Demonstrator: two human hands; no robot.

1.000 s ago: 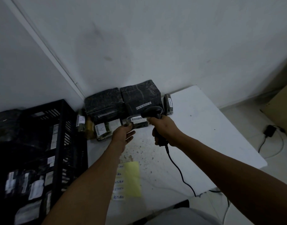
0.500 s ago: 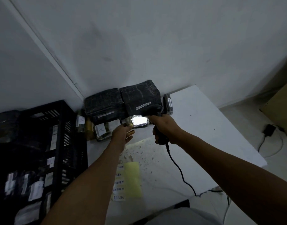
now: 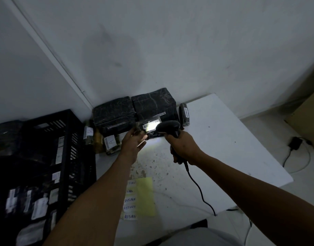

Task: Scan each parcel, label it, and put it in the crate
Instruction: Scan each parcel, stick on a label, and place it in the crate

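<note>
I see my left hand (image 3: 133, 144) holding a small parcel (image 3: 149, 129) up over the far part of the white worktop (image 3: 223, 148), its grip pinched on the parcel's left end. The parcel is dark, wrapped in glossy plastic, with a white barcode label on top; the label is washed out by bright light. My right hand (image 3: 183, 148) has its grip wrapped round the handle of the black scanner (image 3: 168, 127), whose head sits just at 3 o'clock of the parcel, nearly touching it. Its cable (image 3: 199, 190) trails toward me across the worktop. At 12 o'clock, against the wall, stand two big black wrapped parcels (image 3: 135, 112). At 9 o'clock is the black crate (image 3: 64, 139), with labelled parcels inside. At 6 o'clock lies a yellow sheet (image 3: 145, 196) beside strips reading RETURN.
</note>
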